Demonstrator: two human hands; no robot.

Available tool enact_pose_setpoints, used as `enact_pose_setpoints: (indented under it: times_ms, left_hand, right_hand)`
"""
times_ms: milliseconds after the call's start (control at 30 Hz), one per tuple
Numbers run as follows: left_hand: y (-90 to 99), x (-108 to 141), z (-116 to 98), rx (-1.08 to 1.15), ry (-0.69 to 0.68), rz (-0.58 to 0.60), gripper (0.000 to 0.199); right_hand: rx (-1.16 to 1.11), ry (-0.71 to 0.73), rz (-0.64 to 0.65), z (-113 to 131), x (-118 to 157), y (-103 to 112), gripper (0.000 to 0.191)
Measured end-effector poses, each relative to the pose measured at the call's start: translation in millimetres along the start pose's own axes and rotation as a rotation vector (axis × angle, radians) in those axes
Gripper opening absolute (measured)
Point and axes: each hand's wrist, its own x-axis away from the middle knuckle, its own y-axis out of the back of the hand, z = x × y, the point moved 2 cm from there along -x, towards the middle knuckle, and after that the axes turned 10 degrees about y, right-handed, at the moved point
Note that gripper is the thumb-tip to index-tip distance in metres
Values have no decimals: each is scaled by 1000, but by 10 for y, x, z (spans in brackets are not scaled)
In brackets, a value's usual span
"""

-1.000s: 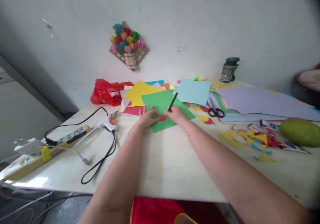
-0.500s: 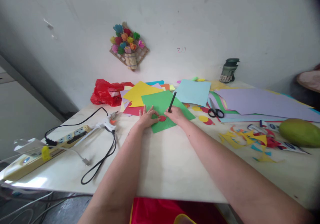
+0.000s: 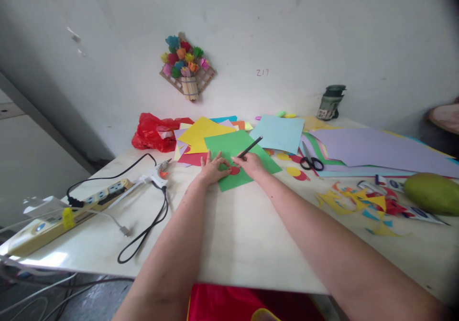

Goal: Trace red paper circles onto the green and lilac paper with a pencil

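A small red paper circle (image 3: 234,170) lies on a sheet of green paper (image 3: 229,186). My left hand (image 3: 213,169) rests on the green sheet with its fingers spread, the thumb and fingertips touching the circle's left edge. In my right hand (image 3: 252,164) is a dark pen (image 3: 251,146), its upper end leaning to the right. The pen's tip is near the circle's upper edge, but whether it touches the paper is too small to tell. Yellow paper (image 3: 202,129) and red paper (image 3: 191,159) lie partly under the green sheet.
Black-handled scissors (image 3: 311,163), cut circles (image 3: 293,171), paper scraps (image 3: 344,201) and a green fruit (image 3: 432,193) are to the right. At the left lie a hot glue gun (image 3: 155,175) with its cord and a power strip (image 3: 107,193). A bottle (image 3: 330,102) stands by the wall.
The pen has tilted from nearly upright to leaning well over to the right, and its tip has shifted left along the circle's upper edge. My left hand stays at the circle.
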Motion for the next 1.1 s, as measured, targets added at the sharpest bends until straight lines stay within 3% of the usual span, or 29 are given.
enact_pose_setpoints:
  times_ms: [200, 433, 600, 767, 1100]
  left_hand:
    - [27, 5, 2, -45, 106, -77, 58]
    - [-13, -58, 110, -87, 244, -46, 80]
    - [-74, -112, 172, -86, 272, -8, 83]
    - [-64, -107, 150, -62, 277, 6, 86]
    - [-35, -87, 124, -30, 273, 35, 87]
  right_hand:
    - [37, -18, 63, -43, -26, -54, 33]
    - [37, -25, 150, -49, -106, -70, 35]
    - [127, -41, 192, 49, -117, -36, 35]
    - [200, -50, 156, 139, -70, -6, 37]
    - [271, -60, 156, 153, -34, -44, 43]
